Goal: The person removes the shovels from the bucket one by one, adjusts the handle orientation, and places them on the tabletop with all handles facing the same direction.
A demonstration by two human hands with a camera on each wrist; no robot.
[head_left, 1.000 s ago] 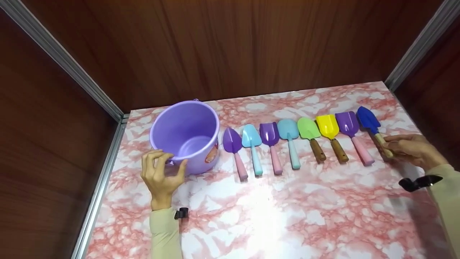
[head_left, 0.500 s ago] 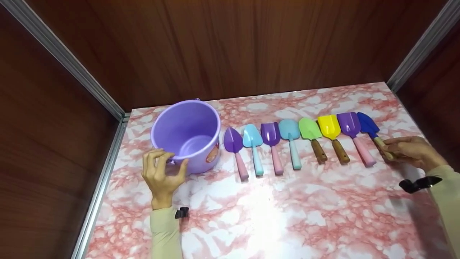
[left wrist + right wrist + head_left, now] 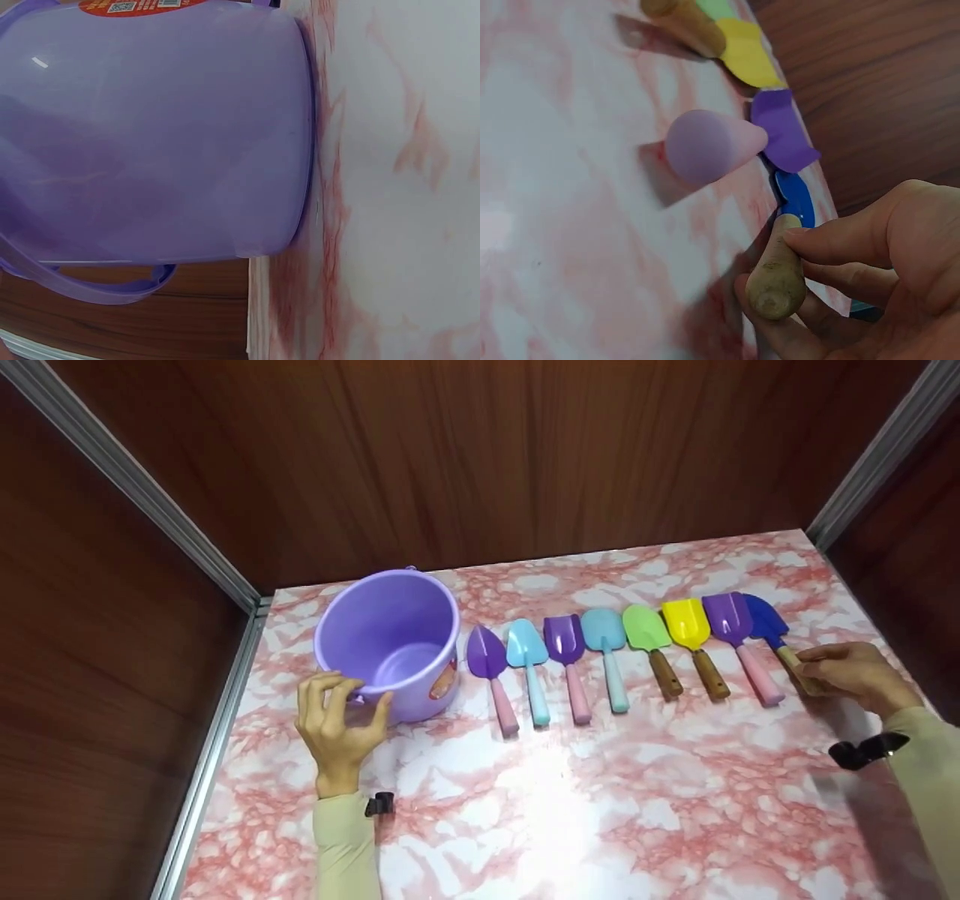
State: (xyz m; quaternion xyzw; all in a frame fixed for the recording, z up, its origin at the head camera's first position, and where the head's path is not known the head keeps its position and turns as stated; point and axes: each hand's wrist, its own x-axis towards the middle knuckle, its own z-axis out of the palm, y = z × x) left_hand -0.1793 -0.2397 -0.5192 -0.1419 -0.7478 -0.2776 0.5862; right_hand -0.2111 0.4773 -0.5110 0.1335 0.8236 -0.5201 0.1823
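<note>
A purple bucket [image 3: 414,701] stands upright at the left, and my left hand [image 3: 335,735] grips its near rim with fingers and thumb. The bucket's wall [image 3: 165,142] fills much of the left wrist view, where the hand itself does not show. At the right end of a row of trowels lies a blue trowel [image 3: 766,621] with a wooden handle. My right hand [image 3: 855,673] pinches that handle [image 3: 776,281] between thumb and fingers. The blue blade meets the right edge of a purple shovel [image 3: 726,616] with a pink handle.
Left of these lie a yellow shovel [image 3: 685,622], a green one [image 3: 645,627], a teal one [image 3: 603,628], a purple one [image 3: 563,637], a light blue one [image 3: 526,643] and a pointed purple trowel [image 3: 486,651]. Dark wooden panels [image 3: 525,457] border the marbled table [image 3: 465,825].
The blue trowel has shifted down and left, its blade now against the purple shovel. My right hand has moved slightly left with it. My left hand has stayed on the bucket.
</note>
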